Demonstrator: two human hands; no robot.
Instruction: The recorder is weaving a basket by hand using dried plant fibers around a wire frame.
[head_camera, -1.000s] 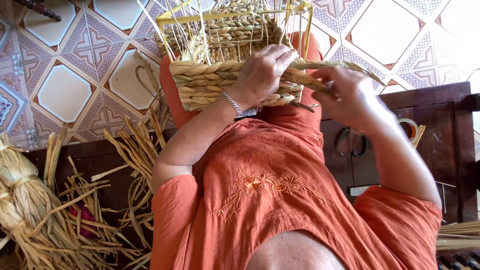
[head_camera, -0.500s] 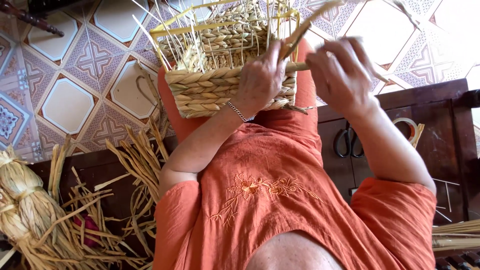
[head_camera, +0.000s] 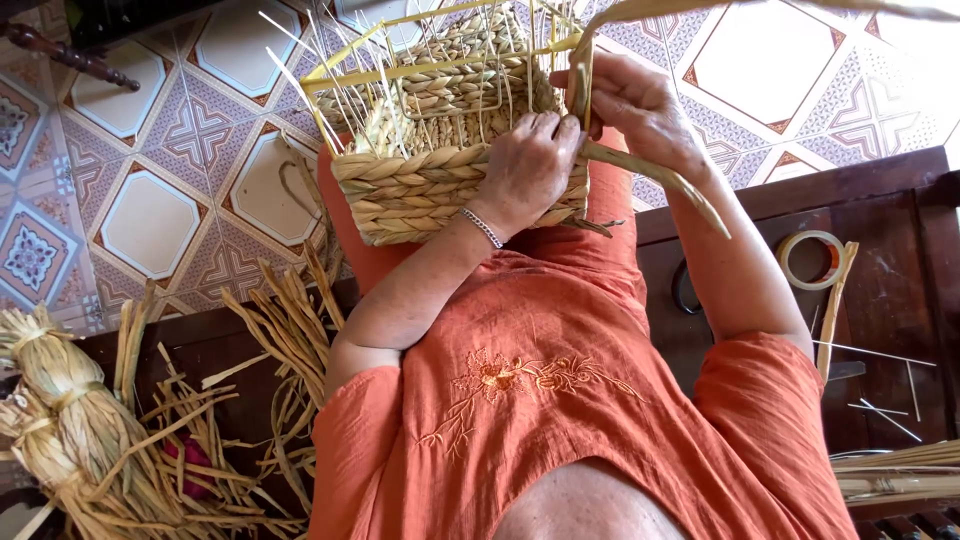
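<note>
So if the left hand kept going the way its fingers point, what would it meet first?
Likely the thin upright stakes inside the half-woven straw basket; the left hand already rests on its braided rim, though depth is unclear.

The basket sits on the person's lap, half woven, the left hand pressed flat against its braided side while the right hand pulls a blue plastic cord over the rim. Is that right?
Not quite. In the head view the right hand grips a tan straw strand, not a blue plastic cord, over the rim of the basket. The rest holds: the left hand lies against the braided side.
</note>
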